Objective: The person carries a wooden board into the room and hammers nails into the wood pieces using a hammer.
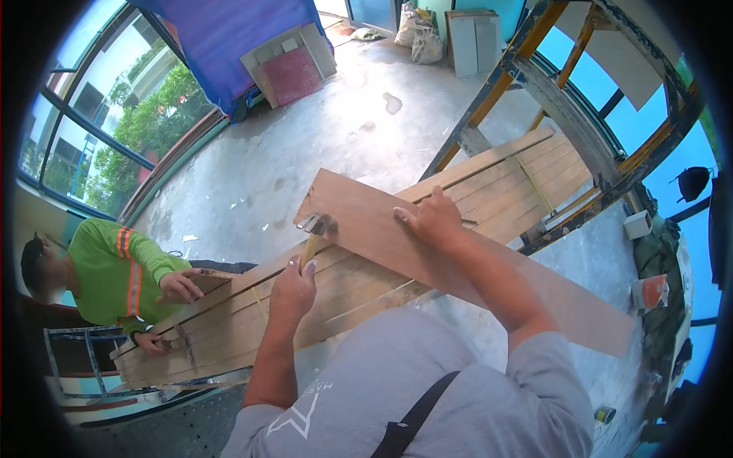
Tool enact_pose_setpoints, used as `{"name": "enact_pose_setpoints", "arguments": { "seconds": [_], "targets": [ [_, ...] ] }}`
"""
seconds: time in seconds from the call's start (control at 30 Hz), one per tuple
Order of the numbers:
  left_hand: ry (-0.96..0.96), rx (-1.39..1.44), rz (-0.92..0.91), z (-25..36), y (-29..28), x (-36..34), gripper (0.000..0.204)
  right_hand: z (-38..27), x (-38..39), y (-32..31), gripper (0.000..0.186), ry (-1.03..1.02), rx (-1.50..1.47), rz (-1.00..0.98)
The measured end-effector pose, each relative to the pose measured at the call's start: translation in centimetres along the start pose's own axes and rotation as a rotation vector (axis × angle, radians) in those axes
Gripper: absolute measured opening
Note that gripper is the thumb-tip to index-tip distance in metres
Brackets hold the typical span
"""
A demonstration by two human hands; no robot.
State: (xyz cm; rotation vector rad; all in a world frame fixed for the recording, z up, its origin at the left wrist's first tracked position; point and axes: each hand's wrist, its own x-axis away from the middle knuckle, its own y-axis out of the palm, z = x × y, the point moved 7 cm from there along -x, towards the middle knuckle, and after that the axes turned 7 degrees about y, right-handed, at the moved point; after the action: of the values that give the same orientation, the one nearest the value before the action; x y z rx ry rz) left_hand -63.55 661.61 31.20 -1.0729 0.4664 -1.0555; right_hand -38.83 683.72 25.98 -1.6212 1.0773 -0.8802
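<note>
My left hand [293, 290] is closed around the pale handle of a claw hammer [312, 246], whose metal head is beside the near left end of a long flat wooden board [366, 221]. My right hand [434, 220] grips that board by its far edge, thumb on the top face and fingers partly hidden. The board lies slantwise across a bench of wooden planks [336, 275], and its other end reaches past my right arm to the lower right.
At the left, a co-worker in a green high-visibility top [122, 267] has hands at the bench's end, beside a small wood block [212, 281]. A stepladder [565, 99] straddles the bench's far right end. A white-and-orange bucket [649, 292] stands right; leaning panels [290, 72] are behind.
</note>
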Motion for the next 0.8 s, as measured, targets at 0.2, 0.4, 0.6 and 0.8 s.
{"name": "enact_pose_setpoints", "arguments": {
  "seconds": [0.2,0.4,0.6,0.8],
  "targets": [
    [-0.022,-0.005,0.022,-0.1,0.6,0.1,0.046,-0.7,0.6,-1.2,0.068,-0.13,-0.083,0.056],
    [-0.056,-0.049,0.012,0.6,1.1,0.2,0.047,-1.3,-3.8,-1.7,0.057,-0.152,-0.048,-0.127],
    [0.009,-0.063,0.1,0.8,1.6,0.1,0.041,0.6,-8.0,1.4,0.047,0.527,-1.589,-0.418],
    [-0.025,0.023,0.028,0.8,1.5,0.1,0.04,-1.9,-7.9,1.1,0.045,0.573,-1.597,-0.408]
  ]
}}
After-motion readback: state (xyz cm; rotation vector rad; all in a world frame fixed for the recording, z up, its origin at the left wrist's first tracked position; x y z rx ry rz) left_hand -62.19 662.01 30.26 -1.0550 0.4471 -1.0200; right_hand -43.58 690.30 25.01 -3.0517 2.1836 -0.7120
